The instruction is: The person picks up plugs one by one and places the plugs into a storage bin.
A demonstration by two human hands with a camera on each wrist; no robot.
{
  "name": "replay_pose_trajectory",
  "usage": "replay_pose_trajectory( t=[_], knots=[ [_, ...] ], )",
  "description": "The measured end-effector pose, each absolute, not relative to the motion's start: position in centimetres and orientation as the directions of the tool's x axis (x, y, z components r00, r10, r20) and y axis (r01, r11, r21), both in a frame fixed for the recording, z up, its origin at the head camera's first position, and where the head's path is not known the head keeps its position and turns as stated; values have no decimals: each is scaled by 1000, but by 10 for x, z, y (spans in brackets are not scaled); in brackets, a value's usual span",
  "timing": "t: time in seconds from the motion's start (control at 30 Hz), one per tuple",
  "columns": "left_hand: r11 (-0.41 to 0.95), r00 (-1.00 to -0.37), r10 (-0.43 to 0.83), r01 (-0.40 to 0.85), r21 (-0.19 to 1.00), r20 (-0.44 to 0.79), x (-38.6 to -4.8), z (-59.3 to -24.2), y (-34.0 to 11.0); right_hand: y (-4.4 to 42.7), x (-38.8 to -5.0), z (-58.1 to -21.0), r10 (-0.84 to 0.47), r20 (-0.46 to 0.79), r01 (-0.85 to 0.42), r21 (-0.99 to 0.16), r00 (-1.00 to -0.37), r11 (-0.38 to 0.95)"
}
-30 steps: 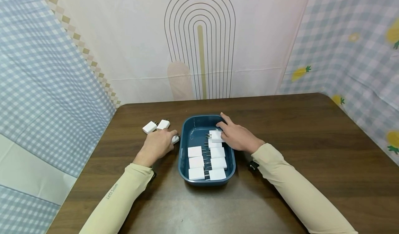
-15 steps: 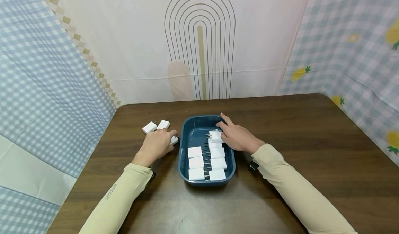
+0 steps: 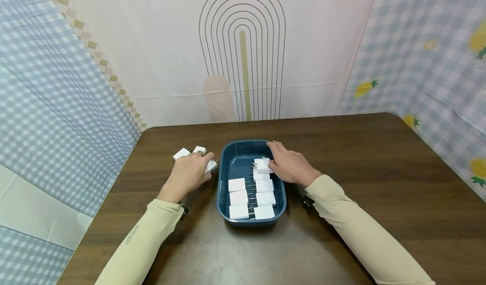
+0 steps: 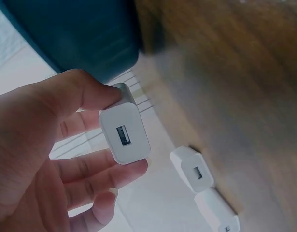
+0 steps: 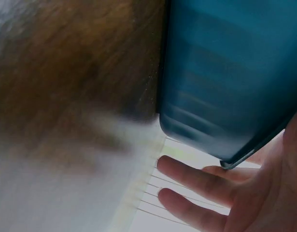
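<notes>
My left hand pinches a white USB wall charger between thumb and fingers, left of a blue bin. In the left wrist view the charger's USB port faces the camera. My right hand lies over the bin's right rim, its thumb beside a white charger inside; whether they touch is unclear. Below the rim in the right wrist view, two fairly straight fingers extend outside the bin. White chargers stand in two columns in the bin, such as one at the front left.
Two more white chargers lie on the brown table beyond my left hand: one at the left and one beside it. A patterned cloth hangs behind the table.
My left hand has taken the charger off the table and turned it slightly, shifting a little left. The right hand's fingers have drawn together at the rim. The bin has stayed put.
</notes>
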State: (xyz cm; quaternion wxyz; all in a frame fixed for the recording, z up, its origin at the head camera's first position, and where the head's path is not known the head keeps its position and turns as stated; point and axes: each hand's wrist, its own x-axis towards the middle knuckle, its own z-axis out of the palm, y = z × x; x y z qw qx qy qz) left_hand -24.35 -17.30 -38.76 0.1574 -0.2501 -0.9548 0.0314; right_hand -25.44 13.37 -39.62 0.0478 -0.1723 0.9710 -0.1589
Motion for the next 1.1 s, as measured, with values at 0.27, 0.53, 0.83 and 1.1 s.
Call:
replay_pose_trajectory(
  t=[0.27, 0.53, 0.83, 1.1],
  knots=[
    [868, -799, 495, 477, -140, 342, -238, -378, -170, 135, -255, -398, -323, -62, -285, -340, -944, 896],
    [855, -770, 512, 501, -137, 379, -230, -368, -164, 135, -256, -398, -328, -57, -292, -330, -943, 898],
    [835, -740, 537, 534, -133, 406, -222, -361, -155, 136, -256, -399, -337, -59, -300, -333, -940, 894],
    [823, -750, 552, 560, -95, 364, -220, -360, -148, 135, -255, -397, -331, -64, -292, -336, -941, 895]
  ],
)
